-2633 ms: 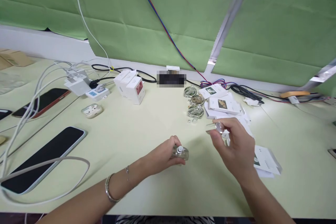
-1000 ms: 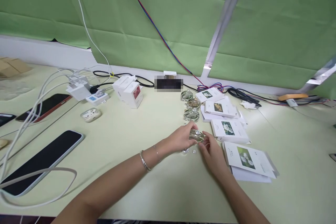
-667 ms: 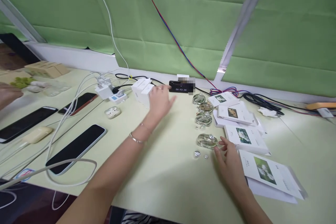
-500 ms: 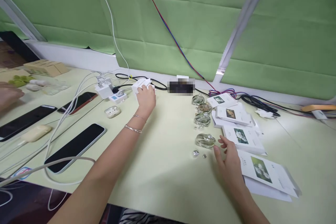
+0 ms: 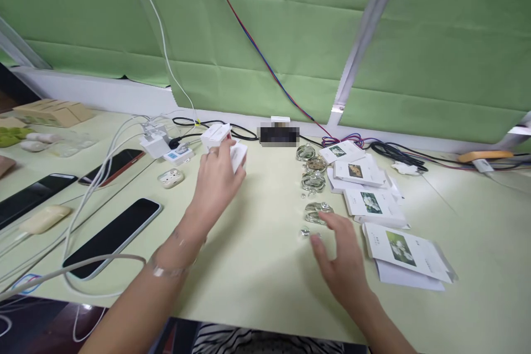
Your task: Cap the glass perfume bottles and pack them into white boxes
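My left hand is closed around a small white box, lifted beside another white box that stands at the back of the table. Over a glass bottle lying on its side hovers my right hand, thumb and fingers apart and holding nothing. A small clear round cap lies just left of its fingers. Further back, more glass pieces form a column. To their right are several flat white cartons with flower pictures, the nearest carton beside my right hand.
Phones, one a dark phone, lie on the left among white charging cables. A power strip, an earbud case and coiled black cable are also on the table. Brown boxes stand far left.
My left hand has drawn a small white box toward me, away from the boxes at the back. My right hand has shifted left and nearer, fingers still spread. The camera view has turned slightly right.
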Available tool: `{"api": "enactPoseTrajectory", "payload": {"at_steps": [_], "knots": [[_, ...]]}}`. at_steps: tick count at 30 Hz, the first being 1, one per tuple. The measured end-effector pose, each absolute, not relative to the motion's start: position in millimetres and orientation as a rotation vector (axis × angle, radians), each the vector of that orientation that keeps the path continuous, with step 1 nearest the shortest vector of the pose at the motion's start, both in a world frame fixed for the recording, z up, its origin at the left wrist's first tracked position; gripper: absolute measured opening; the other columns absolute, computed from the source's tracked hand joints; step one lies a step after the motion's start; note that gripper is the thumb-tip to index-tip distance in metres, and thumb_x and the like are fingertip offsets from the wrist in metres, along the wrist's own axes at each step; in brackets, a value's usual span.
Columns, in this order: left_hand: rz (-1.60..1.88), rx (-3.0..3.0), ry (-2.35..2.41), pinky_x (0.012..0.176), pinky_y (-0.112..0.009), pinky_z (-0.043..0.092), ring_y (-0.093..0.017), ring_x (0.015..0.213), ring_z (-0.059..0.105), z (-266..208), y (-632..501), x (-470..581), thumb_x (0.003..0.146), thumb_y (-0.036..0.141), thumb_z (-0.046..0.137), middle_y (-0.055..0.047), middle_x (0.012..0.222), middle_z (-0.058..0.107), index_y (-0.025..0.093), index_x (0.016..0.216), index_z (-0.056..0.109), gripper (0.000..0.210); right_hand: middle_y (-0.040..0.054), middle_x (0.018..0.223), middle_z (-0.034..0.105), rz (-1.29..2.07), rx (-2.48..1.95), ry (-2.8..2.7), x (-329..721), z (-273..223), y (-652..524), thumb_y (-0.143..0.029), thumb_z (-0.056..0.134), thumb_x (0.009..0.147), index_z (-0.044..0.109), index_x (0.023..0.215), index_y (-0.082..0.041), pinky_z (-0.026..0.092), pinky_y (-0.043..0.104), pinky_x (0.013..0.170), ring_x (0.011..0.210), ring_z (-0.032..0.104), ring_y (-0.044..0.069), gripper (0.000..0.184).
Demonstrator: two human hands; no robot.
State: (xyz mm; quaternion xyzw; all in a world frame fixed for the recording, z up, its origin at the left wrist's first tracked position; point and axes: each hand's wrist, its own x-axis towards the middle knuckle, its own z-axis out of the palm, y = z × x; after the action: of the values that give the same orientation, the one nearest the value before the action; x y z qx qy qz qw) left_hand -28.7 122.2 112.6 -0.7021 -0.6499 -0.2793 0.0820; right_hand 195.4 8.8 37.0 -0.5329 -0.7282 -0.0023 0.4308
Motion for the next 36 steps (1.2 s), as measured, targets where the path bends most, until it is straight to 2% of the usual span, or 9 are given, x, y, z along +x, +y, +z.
{"api": "enactPoseTrajectory", "payload": {"at_steps": [4,6,10,15,19,22,25,28,36], "knots": [[-1.09,-2.502,-2.194,0.07,-0.031,0.047,-0.02,0.082,0.056,99,39,-32,0.075,0.034,0.055,-0.006,0.108,0.055,0.024,0.124,0.042,0.051,0.0183,0.137,0.031,0.291,-1.345,-2.003,151,27,-10,-0.037,0.062,0.07,0.011,0.138,-0.013,0.036,0.048,0.098,0.127,0.028,0.032,0.089],[-1.164,-2.728,-2.449,0.068,-0.028,0.048,-0.019,0.083,0.056,80,13,-36,0.077,0.036,0.053,-0.006,0.105,0.055,0.023,0.128,0.038,0.054,0.0185,0.138,0.027,0.445,-1.35,-2.052,137,20,-18,-0.033,0.063,0.064,0.002,0.139,-0.012,0.034,0.049,0.099,0.127,0.026,0.032,0.099],[-0.899,-3.094,-2.704,0.077,-0.03,0.047,-0.018,0.088,0.055,46,-4,-44,0.084,0.043,0.046,-0.005,0.106,0.053,0.026,0.135,0.03,0.055,0.0134,0.129,0.04,0.632,-1.309,-2.24,141,16,-26,-0.019,0.054,0.058,0.013,0.139,-0.015,0.031,0.046,0.099,0.119,0.035,0.029,0.091],[-0.881,-3.271,-2.581,0.092,-0.03,0.037,-0.018,0.103,0.049,39,8,-40,0.091,0.042,0.032,-0.003,0.11,0.054,0.025,0.111,0.052,0.034,0.0098,0.128,0.042,0.627,-1.283,-2.431,168,20,-29,-0.019,0.05,0.055,0.029,0.135,-0.02,0.025,0.047,0.099,0.114,0.036,0.029,0.083],[-0.778,-3.218,-2.405,0.078,-0.029,0.04,-0.017,0.081,0.051,43,19,-33,0.09,0.041,0.029,-0.002,0.085,0.055,0.02,0.081,0.053,0.033,0.0106,0.126,0.042,0.59,-1.326,-2.405,171,15,-34,-0.017,0.051,0.054,0.032,0.133,-0.02,0.027,0.047,0.096,0.111,0.038,0.029,0.082],[-0.75,-3.203,-2.554,0.066,-0.028,0.04,-0.016,0.068,0.046,44,25,-34,0.089,0.044,0.029,0.0,0.071,0.049,0.018,0.069,0.046,0.037,0.0114,0.124,0.041,0.548,-1.35,-2.358,170,9,-36,-0.017,0.053,0.055,0.032,0.132,-0.019,0.027,0.048,0.095,0.11,0.037,0.03,0.08],[-0.976,-3.369,-2.643,0.065,-0.027,0.039,-0.015,0.066,0.045,42,24,-38,0.089,0.041,0.026,0.0,0.069,0.05,0.017,0.069,0.049,0.039,0.0131,0.126,0.038,0.501,-1.354,-2.304,169,4,-36,-0.02,0.054,0.06,0.028,0.133,-0.018,0.027,0.049,0.094,0.111,0.036,0.031,0.077],[-1.174,-3.471,-2.541,0.066,-0.026,0.04,-0.014,0.07,0.047,36,17,-43,0.087,0.033,0.033,-0.002,0.077,0.054,0.015,0.078,0.054,0.029,0.0146,0.127,0.037,0.459,-1.377,-2.254,168,1,-37,-0.022,0.055,0.064,0.026,0.133,-0.017,0.029,0.05,0.091,0.111,0.036,0.032,0.075],[-0.952,-3.434,-2.206,0.062,-0.021,0.04,-0.012,0.068,0.051,19,5,-53,0.081,0.019,0.041,0.0,0.078,0.058,0.018,0.084,0.053,0.013,0.0141,0.125,0.037,0.427,-1.372,-2.175,165,-2,-40,-0.021,0.056,0.063,0.023,0.132,-0.018,0.03,0.05,0.092,0.113,0.035,0.032,0.076]]}}
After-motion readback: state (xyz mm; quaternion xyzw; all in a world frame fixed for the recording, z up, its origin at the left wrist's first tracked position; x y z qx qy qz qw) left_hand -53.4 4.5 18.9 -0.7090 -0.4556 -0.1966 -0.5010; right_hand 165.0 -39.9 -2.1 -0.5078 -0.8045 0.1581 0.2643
